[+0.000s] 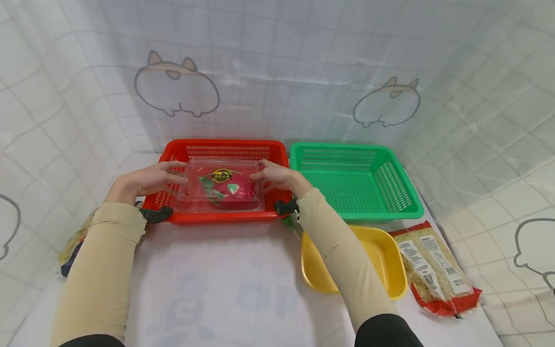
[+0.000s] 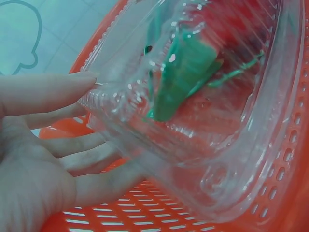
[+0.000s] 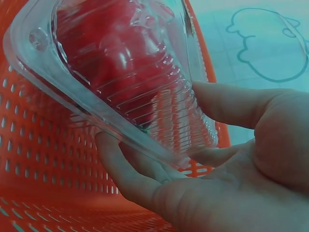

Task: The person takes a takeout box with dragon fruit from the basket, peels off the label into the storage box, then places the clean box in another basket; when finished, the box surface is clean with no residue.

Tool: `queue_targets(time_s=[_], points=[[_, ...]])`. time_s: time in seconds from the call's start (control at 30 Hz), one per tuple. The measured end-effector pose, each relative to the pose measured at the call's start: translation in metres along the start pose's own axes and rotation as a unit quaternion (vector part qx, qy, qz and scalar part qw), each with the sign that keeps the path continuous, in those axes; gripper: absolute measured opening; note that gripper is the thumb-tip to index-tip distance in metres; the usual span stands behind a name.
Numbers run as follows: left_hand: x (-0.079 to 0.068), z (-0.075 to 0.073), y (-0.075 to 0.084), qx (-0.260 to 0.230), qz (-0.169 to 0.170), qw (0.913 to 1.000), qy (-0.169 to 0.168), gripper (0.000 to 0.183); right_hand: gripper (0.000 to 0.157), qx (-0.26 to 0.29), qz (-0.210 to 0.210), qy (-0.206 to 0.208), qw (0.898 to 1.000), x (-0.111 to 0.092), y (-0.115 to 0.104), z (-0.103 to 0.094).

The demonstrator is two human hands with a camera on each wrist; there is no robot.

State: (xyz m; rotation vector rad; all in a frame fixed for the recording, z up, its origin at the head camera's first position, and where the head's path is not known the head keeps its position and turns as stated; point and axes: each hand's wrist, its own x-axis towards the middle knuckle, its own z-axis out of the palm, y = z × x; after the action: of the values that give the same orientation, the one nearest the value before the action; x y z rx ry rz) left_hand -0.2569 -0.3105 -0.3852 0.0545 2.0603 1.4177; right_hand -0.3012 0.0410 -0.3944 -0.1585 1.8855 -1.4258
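A clear plastic clamshell box (image 1: 221, 190) with a black-and-gold label is in the mouth of the red basket (image 1: 225, 219). Inside the box, something red-pink with green leaf-like tips shows, like dragon fruit. My left hand (image 1: 153, 180) grips the box's left end; in the left wrist view the thumb lies on the lid's edge and the fingers reach below. At the other end, my right hand (image 1: 277, 176) holds the box, thumb against its side and fingers curled under the rim (image 3: 96, 108). The basket's slotted floor shows beneath in the left wrist view.
A green basket (image 1: 338, 193) stands right of the red one. Nearer sits a yellow tray (image 1: 381, 255), partly behind my right forearm. A red-edged clear packet (image 1: 433, 270) lies at the right; another packet (image 1: 73, 246) is partly hidden by my left arm. Patterned sheeting surrounds the table.
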Motion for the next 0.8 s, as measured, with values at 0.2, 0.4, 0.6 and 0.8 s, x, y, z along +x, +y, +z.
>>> queue_targets(time_s=[0.2,0.4,0.6,0.8], points=[[-0.0011,0.0007,0.0011,0.002,-0.001,1.0,0.003,0.08,0.066,0.0,-0.002,-0.004,1.0,-0.0016,-0.0004,0.0017],[-0.0015,0.0008,0.0018,0.004,0.002,1.0,0.005,0.076,0.066,-0.004,-0.004,-0.003,1.0,-0.0016,0.0001,0.0014],[-0.0044,0.005,0.0028,-0.008,-0.001,1.0,0.004,0.078,0.064,-0.006,-0.004,-0.005,1.0,-0.0023,0.001,0.0],[-0.0065,0.0088,0.0025,-0.016,-0.001,0.9999,0.001,0.079,0.066,-0.014,-0.003,-0.005,1.0,-0.0054,0.0013,0.0013]])
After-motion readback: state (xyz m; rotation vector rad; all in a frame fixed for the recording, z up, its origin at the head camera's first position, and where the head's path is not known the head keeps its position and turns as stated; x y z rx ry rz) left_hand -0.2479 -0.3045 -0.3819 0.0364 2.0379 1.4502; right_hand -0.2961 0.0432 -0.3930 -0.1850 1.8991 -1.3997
